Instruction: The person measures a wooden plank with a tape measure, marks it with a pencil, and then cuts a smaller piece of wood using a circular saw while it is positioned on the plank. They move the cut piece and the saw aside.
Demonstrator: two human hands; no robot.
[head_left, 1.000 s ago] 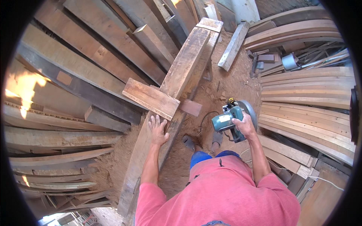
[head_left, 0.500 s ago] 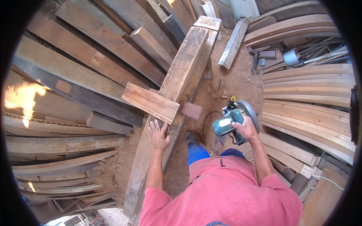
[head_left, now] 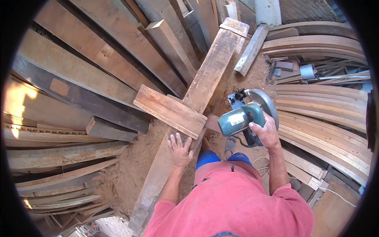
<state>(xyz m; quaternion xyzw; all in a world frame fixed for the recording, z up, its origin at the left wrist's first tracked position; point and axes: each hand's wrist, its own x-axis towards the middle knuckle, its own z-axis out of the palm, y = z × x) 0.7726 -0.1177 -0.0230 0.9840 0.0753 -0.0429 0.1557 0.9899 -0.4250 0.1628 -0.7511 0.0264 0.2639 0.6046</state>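
Note:
My right hand [head_left: 265,132] is wrapped round the rear handle of a teal circular saw [head_left: 241,118], held up in the air to the right of the beam. The saw's grey round guard [head_left: 265,103] faces right. With fingers spread, my left hand [head_left: 180,151] lies flat on a long thick timber beam [head_left: 158,187], at the near edge of a short reddish-brown board [head_left: 171,112]. That board rests crosswise over the beam. Under its right end a smaller brown wood piece [head_left: 213,123] sticks out, partly behind the saw.
Planks [head_left: 75,75] lean in rows on the left. Stacked boards [head_left: 319,134] line the right side, with a squared timber [head_left: 251,49] on the sawdust floor [head_left: 122,173] beyond the beam. A white cord [head_left: 337,195] runs at the lower right.
The saw has come up and toward the beam in my right hand, and looks larger. My left hand stays flat by the short board. The whole view has shifted somewhat.

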